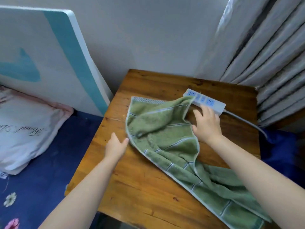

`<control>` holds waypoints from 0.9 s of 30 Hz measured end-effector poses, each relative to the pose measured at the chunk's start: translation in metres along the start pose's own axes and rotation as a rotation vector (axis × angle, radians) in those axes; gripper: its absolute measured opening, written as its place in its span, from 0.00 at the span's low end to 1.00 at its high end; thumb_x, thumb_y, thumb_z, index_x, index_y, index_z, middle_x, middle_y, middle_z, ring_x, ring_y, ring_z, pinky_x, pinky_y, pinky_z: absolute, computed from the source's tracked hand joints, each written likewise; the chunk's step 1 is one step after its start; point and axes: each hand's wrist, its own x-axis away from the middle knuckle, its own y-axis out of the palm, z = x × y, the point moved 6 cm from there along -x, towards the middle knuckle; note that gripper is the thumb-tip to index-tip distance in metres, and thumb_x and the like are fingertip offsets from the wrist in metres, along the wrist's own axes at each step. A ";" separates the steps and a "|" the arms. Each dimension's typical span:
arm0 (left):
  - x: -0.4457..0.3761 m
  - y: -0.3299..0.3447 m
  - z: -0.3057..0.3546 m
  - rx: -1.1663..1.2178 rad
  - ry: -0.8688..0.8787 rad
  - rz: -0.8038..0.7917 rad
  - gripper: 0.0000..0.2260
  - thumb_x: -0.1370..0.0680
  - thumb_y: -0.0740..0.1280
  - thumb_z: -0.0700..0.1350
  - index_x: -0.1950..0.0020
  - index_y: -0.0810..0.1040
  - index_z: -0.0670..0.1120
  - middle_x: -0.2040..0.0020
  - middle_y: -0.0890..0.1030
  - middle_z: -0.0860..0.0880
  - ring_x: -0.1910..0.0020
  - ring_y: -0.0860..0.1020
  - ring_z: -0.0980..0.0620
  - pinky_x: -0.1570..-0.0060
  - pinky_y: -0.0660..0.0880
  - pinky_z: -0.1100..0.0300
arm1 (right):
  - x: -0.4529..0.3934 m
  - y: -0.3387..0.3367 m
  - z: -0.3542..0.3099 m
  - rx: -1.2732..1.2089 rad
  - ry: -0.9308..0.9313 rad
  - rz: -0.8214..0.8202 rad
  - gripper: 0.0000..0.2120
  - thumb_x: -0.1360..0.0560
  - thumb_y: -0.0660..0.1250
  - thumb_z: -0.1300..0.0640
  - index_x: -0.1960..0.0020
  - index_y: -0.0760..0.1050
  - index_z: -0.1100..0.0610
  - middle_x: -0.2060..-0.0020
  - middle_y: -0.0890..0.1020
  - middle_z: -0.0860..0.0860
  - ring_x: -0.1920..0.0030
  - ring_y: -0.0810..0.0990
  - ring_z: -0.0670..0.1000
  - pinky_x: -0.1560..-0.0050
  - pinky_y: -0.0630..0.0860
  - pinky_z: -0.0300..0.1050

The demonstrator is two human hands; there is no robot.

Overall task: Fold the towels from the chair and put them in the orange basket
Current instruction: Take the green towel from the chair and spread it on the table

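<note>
The green towel (166, 139) lies rumpled on the wooden worktop (132, 187), its long axis running on a slant from the far left corner, near the wall, down toward the near right edge, where its tail hangs over and partly out of view. Both hands sit at the far, bunched end, one on each side of it. The left hand (116, 146) is open, fingers straight, with the fingertips touching the towel's left hem where a fold rises. The right hand (207, 123) is spread flat, fingers splayed, resting at the towel's right edge with its thumb side against the cloth; I cannot tell whether it presses on the towel or only on the wood beside it. Neither hand pinches anything. To my eye the towel wants spreading flat before any fold, and the left hand is placed well to draw that raised edge outward. Just beyond the right hand's fingertips lies a white power strip (204, 100), its cable trailing off to the right; the towel's far corner overlaps it, so it stands in the way of smoothing. A pillow (24, 128) lies on the bed (49, 171) to the left, curtains (272, 55) hang at right. No chair or orange basket shows.
</note>
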 end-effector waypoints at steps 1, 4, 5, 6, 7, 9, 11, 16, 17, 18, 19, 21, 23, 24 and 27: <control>-0.001 0.016 -0.008 -0.100 -0.004 -0.064 0.28 0.21 0.61 0.50 0.26 0.57 0.37 0.30 0.69 0.39 0.31 0.67 0.41 0.35 0.66 0.52 | 0.009 0.017 0.006 0.030 0.034 -0.065 0.21 0.25 0.62 0.53 0.34 0.68 0.59 0.30 0.64 0.57 0.29 0.59 0.57 0.31 0.59 0.52; 0.008 0.068 -0.028 -0.281 0.047 -0.237 0.22 0.21 0.60 0.54 0.35 0.70 0.38 0.36 0.75 0.40 0.36 0.73 0.43 0.41 0.70 0.56 | 0.045 0.066 0.023 0.051 0.146 -0.276 0.19 0.24 0.60 0.45 0.43 0.75 0.58 0.40 0.75 0.54 0.37 0.69 0.55 0.37 0.67 0.50; 0.012 0.080 -0.031 -0.285 0.058 -0.273 0.21 0.21 0.60 0.55 0.39 0.74 0.40 0.39 0.78 0.41 0.39 0.75 0.44 0.44 0.71 0.57 | 0.055 0.076 0.027 0.009 0.199 -0.321 0.20 0.25 0.60 0.42 0.44 0.75 0.57 0.42 0.77 0.54 0.38 0.71 0.55 0.39 0.68 0.50; 0.015 0.091 -0.034 -0.273 0.063 -0.300 0.19 0.22 0.60 0.56 0.45 0.76 0.41 0.42 0.80 0.42 0.42 0.76 0.44 0.47 0.72 0.57 | 0.063 0.084 0.030 -0.027 0.259 -0.351 0.22 0.25 0.60 0.40 0.45 0.76 0.57 0.44 0.77 0.54 0.40 0.72 0.56 0.41 0.69 0.50; 0.017 0.099 -0.034 -0.246 0.062 -0.314 0.18 0.22 0.60 0.57 0.50 0.77 0.42 0.45 0.81 0.42 0.44 0.77 0.43 0.50 0.72 0.58 | 0.069 0.090 0.031 -0.056 0.306 -0.357 0.22 0.26 0.61 0.40 0.47 0.76 0.57 0.45 0.78 0.54 0.40 0.72 0.56 0.43 0.69 0.50; 0.018 0.112 -0.034 -0.107 0.021 -0.326 0.18 0.22 0.61 0.56 0.48 0.78 0.41 0.46 0.82 0.42 0.45 0.78 0.43 0.50 0.72 0.58 | 0.074 0.099 0.029 -0.134 0.387 -0.310 0.19 0.26 0.62 0.41 0.52 0.77 0.58 0.50 0.79 0.53 0.43 0.73 0.58 0.44 0.69 0.50; 0.018 0.120 -0.033 0.082 -0.061 -0.302 0.19 0.22 0.62 0.54 0.43 0.78 0.40 0.46 0.81 0.42 0.44 0.78 0.43 0.46 0.73 0.56 | 0.076 0.103 0.028 -0.309 0.483 -0.188 0.15 0.25 0.64 0.48 0.65 0.73 0.57 0.63 0.77 0.52 0.51 0.75 0.59 0.51 0.68 0.50; 0.021 0.134 -0.033 0.602 -0.322 -0.236 0.17 0.22 0.64 0.43 0.71 0.70 0.44 0.71 0.74 0.46 0.65 0.75 0.48 0.58 0.72 0.57 | 0.082 0.098 0.028 -0.562 0.672 0.031 0.14 0.25 0.63 0.58 0.64 0.77 0.66 0.65 0.81 0.62 0.56 0.76 0.62 0.56 0.66 0.47; 0.024 0.136 -0.033 0.650 -0.360 -0.253 0.17 0.22 0.64 0.41 0.72 0.69 0.45 0.72 0.72 0.47 0.66 0.73 0.49 0.62 0.70 0.59 | 0.084 0.095 0.027 -0.574 0.681 0.050 0.13 0.24 0.62 0.58 0.61 0.79 0.66 0.63 0.81 0.61 0.54 0.76 0.61 0.54 0.68 0.48; 0.026 0.137 -0.032 0.678 -0.381 -0.268 0.17 0.22 0.64 0.40 0.72 0.70 0.45 0.72 0.71 0.48 0.66 0.72 0.49 0.66 0.67 0.60 | 0.086 0.090 0.026 -0.589 0.686 0.062 0.12 0.24 0.62 0.58 0.59 0.79 0.64 0.62 0.81 0.59 0.54 0.76 0.59 0.53 0.69 0.48; 0.027 0.138 -0.033 0.703 -0.394 -0.272 0.16 0.22 0.64 0.39 0.70 0.71 0.44 0.71 0.70 0.48 0.66 0.71 0.50 0.67 0.66 0.61 | 0.087 0.087 0.026 -0.607 0.685 0.063 0.11 0.24 0.62 0.58 0.58 0.79 0.62 0.61 0.80 0.57 0.54 0.75 0.58 0.54 0.68 0.46; 0.031 0.136 -0.034 0.738 -0.413 -0.289 0.11 0.22 0.63 0.39 0.65 0.73 0.42 0.70 0.71 0.48 0.69 0.69 0.52 0.63 0.67 0.60 | 0.092 0.079 0.027 -0.684 0.701 0.061 0.09 0.24 0.62 0.60 0.60 0.78 0.61 0.63 0.78 0.55 0.57 0.73 0.54 0.56 0.65 0.43; 0.032 0.127 -0.038 0.736 -0.396 -0.298 0.13 0.21 0.61 0.39 0.66 0.72 0.43 0.70 0.70 0.48 0.70 0.67 0.54 0.62 0.67 0.59 | 0.097 0.069 0.026 -0.803 0.725 0.044 0.10 0.24 0.63 0.62 0.63 0.77 0.60 0.67 0.76 0.53 0.61 0.72 0.53 0.58 0.66 0.42; 0.031 0.121 -0.038 0.731 -0.371 -0.304 0.14 0.21 0.61 0.39 0.67 0.70 0.44 0.70 0.69 0.48 0.71 0.66 0.54 0.65 0.66 0.60 | 0.098 0.064 0.024 -0.834 0.725 0.030 0.10 0.24 0.62 0.63 0.62 0.78 0.62 0.66 0.76 0.52 0.61 0.71 0.52 0.59 0.67 0.43; 0.024 0.092 -0.038 0.741 -0.316 -0.284 0.16 0.20 0.59 0.39 0.68 0.67 0.46 0.70 0.67 0.49 0.71 0.63 0.55 0.70 0.60 0.64 | 0.094 0.044 0.024 -0.866 0.713 0.057 0.10 0.24 0.62 0.64 0.53 0.79 0.70 0.59 0.75 0.56 0.55 0.71 0.52 0.53 0.67 0.45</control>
